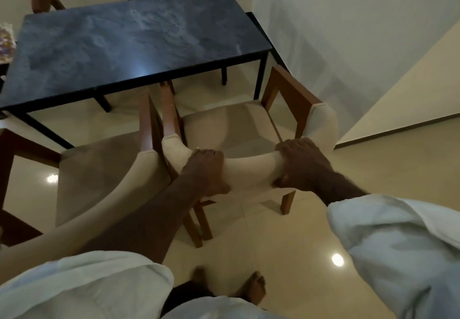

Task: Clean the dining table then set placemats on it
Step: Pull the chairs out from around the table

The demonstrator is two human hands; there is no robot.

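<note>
Head view: the dark stone-topped dining table (129, 44) fills the frame toward 11 o'clock. Near centre, just beside its near edge, stands a wooden chair (224, 129), with a second chair (99, 174) touching it at 9 o'clock. The left hand (206, 171) and the right hand (301, 161) each grip the first chair's cream backrest (249, 169), fingers curled over its top.

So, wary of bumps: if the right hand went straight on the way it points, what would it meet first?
Likely the dining table, at its near edge, beyond the chair's seat; the right hand grips that chair's backrest. Depth is unclear.
</note>
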